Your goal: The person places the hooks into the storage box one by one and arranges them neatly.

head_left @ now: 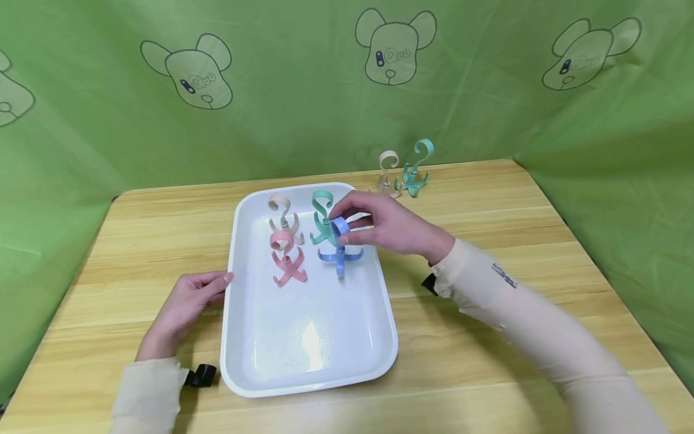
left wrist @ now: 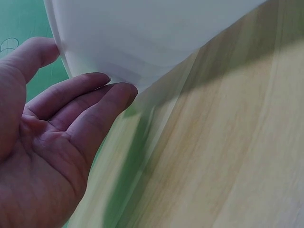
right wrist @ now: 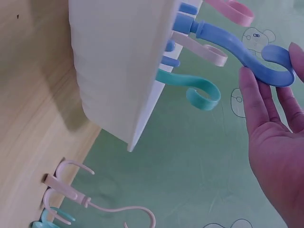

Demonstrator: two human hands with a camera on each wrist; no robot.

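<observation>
My right hand (head_left: 393, 223) holds the curled top of a blue plastic swivel hanger (head_left: 340, 256) with several upturned prongs. The hanger is upright over the right side of a white tray (head_left: 303, 325); the right wrist view shows fingertips and thumb at its curl (right wrist: 275, 80). Behind it in the tray stands a green hanger (head_left: 323, 230). To the left are a beige hanger (head_left: 284, 226) and, in front of that, a pink one (head_left: 288, 268). My left hand (head_left: 187, 301) grips the tray's left side, thumb on the rim and fingertips against the outer wall (left wrist: 133, 42).
On the wooden table (head_left: 488, 217) behind the tray's right corner stand another beige hanger (head_left: 384, 181) and another green hanger (head_left: 414, 178). A green curtain (head_left: 303, 132) with printed bear heads closes off the back and sides. A black wrist device (head_left: 202, 375) sits by the left sleeve.
</observation>
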